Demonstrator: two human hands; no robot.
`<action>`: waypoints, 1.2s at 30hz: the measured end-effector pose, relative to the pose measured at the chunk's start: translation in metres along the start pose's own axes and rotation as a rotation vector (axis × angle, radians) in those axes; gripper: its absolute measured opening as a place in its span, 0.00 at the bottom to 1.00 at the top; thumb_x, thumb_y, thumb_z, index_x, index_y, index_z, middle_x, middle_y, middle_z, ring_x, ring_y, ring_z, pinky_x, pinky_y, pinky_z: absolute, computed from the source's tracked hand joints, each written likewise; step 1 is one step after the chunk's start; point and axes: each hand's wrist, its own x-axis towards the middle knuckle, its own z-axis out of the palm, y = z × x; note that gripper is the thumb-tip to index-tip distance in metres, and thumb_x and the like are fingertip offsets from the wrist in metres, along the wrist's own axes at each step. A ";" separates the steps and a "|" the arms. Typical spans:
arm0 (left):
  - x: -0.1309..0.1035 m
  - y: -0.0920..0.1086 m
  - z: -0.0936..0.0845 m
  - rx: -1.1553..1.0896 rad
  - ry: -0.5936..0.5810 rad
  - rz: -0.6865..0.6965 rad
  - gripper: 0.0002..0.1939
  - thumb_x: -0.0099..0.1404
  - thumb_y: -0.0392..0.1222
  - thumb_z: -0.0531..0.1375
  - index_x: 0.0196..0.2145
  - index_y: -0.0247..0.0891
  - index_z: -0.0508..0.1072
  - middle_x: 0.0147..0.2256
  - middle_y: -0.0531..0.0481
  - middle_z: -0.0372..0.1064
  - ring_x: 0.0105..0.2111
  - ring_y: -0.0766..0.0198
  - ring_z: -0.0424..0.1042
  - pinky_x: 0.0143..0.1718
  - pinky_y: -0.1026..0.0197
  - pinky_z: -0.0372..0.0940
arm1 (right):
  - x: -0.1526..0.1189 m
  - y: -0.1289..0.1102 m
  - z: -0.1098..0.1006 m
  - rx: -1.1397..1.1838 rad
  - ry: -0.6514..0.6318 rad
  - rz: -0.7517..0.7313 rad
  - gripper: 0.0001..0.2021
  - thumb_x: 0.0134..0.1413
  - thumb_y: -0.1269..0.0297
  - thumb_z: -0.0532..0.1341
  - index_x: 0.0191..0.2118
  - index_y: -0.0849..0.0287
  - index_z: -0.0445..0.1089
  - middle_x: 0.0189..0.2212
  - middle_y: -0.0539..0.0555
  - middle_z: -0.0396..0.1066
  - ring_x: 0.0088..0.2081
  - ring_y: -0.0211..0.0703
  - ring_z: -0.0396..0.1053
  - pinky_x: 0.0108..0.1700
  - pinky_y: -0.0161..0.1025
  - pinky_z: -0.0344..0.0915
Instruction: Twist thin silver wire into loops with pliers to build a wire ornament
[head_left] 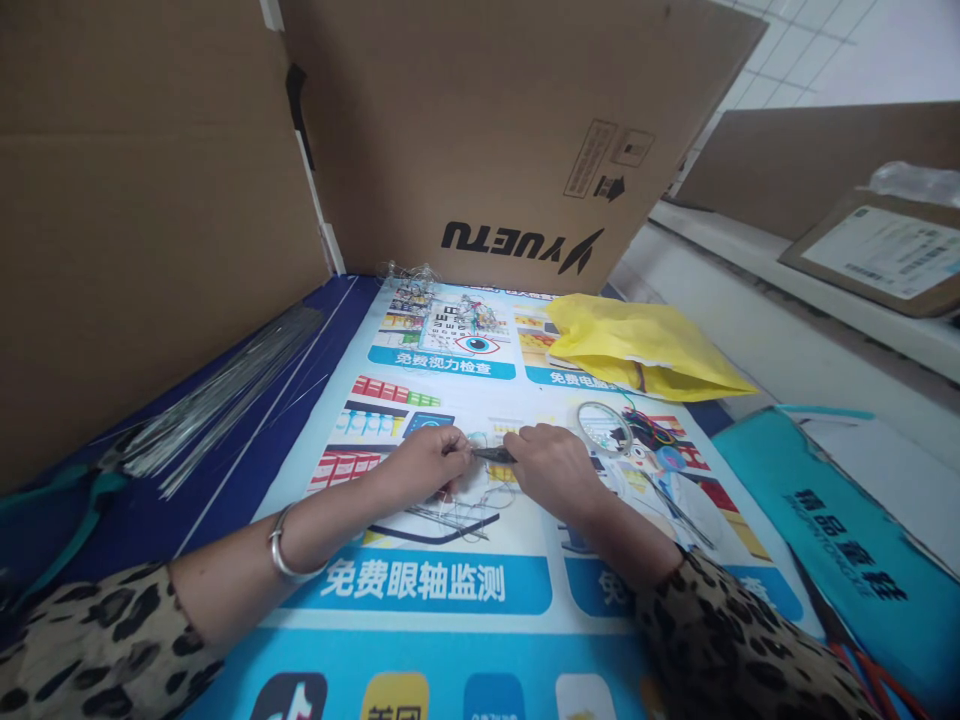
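Well, brown cardboard panels (pixel 480 130) wall off the back and left, bigger than anything else here. Before them spreads a printed sheet (pixel 450 645), with a yellow bag (pixel 637 340) lying toward its far right corner and a bundle of silvery wires (pixel 225 400) off its left edge. Over the sheet's middle, the right hand (pixel 551 465) is curled snugly around a dark-nosed tool (pixel 493 455); the left hand (pixel 431 465), thumb and fingertip pinched together, grips thin wire (pixel 487 496) at the tool's tip, loops trailing nearby.
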 end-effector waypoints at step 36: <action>-0.006 0.014 -0.003 -0.001 0.059 -0.013 0.07 0.55 0.43 0.55 0.26 0.36 0.65 0.12 0.58 0.59 0.12 0.73 0.55 0.15 0.70 0.48 | 0.007 0.009 0.003 0.411 -0.066 0.181 0.08 0.55 0.62 0.52 0.33 0.58 0.67 0.31 0.52 0.70 0.34 0.39 0.65 0.33 0.33 0.53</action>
